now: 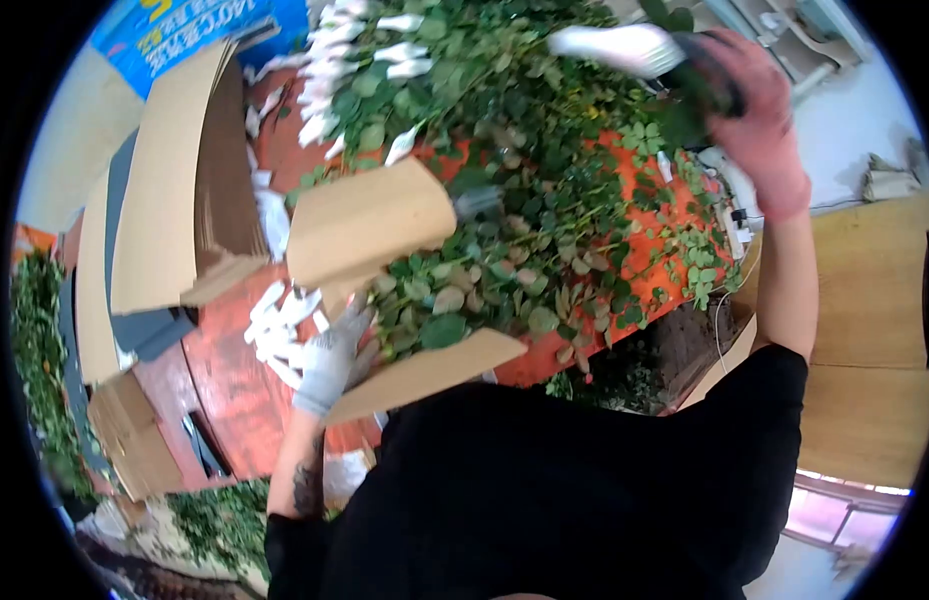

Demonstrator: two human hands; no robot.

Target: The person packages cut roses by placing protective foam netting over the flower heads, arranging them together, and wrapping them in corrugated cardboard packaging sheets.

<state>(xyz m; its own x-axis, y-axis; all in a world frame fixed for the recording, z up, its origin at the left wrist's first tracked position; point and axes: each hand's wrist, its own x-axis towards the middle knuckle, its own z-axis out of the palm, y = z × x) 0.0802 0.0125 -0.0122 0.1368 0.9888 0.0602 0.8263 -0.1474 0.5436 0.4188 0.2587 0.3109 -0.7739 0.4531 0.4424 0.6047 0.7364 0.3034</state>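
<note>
My left hand, in a pale glove, lies at the lower edge of a cardboard wrap, beside leafy stems; its fingertips are partly hidden, and I cannot make out a grip. A second cardboard flap slants out below it. Raised at the upper right is my right hand, in a pink glove, closed around a dark, blurred object with leaves. From it a white-sleeved flower head points left. Several loose white sleeves lie left of the wrap.
Stacked cardboard sheets stand at the left of the red table. Many white-wrapped blooms with leafy stems cover the back. A black-handled tool lies at the front left. A blue bag is behind, a white cable at right.
</note>
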